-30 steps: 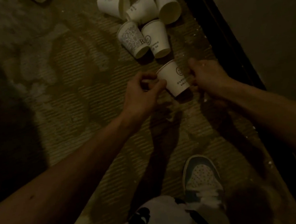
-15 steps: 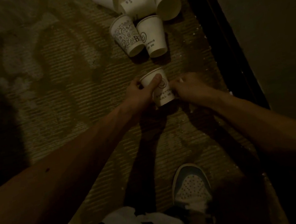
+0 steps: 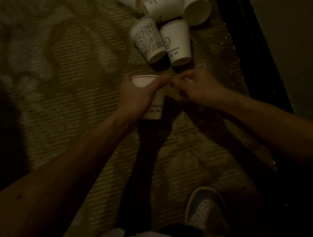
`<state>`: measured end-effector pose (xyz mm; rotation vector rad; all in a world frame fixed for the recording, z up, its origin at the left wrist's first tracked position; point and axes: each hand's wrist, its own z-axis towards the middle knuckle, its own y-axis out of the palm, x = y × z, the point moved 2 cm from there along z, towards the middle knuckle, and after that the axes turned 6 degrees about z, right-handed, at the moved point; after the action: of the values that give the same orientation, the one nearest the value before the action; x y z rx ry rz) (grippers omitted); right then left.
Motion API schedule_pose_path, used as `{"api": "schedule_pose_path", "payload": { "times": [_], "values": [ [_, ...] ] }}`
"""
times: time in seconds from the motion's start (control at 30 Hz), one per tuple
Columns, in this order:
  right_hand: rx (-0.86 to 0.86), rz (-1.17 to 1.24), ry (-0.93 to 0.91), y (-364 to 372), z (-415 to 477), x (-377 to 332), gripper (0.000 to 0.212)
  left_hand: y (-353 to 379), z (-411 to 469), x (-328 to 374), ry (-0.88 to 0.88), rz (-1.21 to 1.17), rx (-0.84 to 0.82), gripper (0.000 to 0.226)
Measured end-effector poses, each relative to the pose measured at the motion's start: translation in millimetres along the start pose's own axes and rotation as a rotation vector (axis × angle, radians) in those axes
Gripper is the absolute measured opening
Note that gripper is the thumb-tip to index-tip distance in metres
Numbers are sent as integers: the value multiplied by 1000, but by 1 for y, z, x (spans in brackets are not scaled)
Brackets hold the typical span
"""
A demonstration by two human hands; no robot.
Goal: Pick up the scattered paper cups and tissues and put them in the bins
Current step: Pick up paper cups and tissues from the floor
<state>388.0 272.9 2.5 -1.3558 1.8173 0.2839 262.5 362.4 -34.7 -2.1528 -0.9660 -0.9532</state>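
- Left of the right hand: left hand (image 3: 140, 97) wrapped round an upright paper cup (image 3: 153, 108), rim on top.
- Just beside it: right hand (image 3: 198, 89), fingers curled, tips near the left thumb; grasp unclear.
- Just beyond both hands: five tipped cups (image 3: 176, 39), clustered.
- Right of the right hand: dark edge strip (image 3: 252, 41), near.
- Left of the left hand: open carpet (image 3: 53, 83).

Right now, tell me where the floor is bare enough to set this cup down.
Bare tan carpet spreads left of the left grip and the white paper cup it holds. Crowded: five more white paper cups lie clustered ahead, beside the black floor strip.
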Motion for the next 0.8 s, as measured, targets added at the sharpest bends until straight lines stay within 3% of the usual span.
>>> {"api": "schedule_pose_path", "payload": {
  "times": [0.2,0.33,0.43,0.53,0.67,0.8],
  "values": [
    [384,100,-20,-30,43,-15,34,-4,10,18,-27,-38,-51,59],
    [409,67,22,-24,61,-12,78,-11,17,23,-28,-22,-63,74],
    [359,28,51,-18,69,-9,93,-14,21,22,-24,44,-69,78],
    [354,27,75,-16,77,-7,89,-17,26,22,-39,66,-82,75],
    [337,1,33,-16,79,-3,69,-13,28,20,-61,70,-87,80],
    [325,19,57,-13,66,13,72,-12,31,16,-82,79,-113,77]
  ]
}}
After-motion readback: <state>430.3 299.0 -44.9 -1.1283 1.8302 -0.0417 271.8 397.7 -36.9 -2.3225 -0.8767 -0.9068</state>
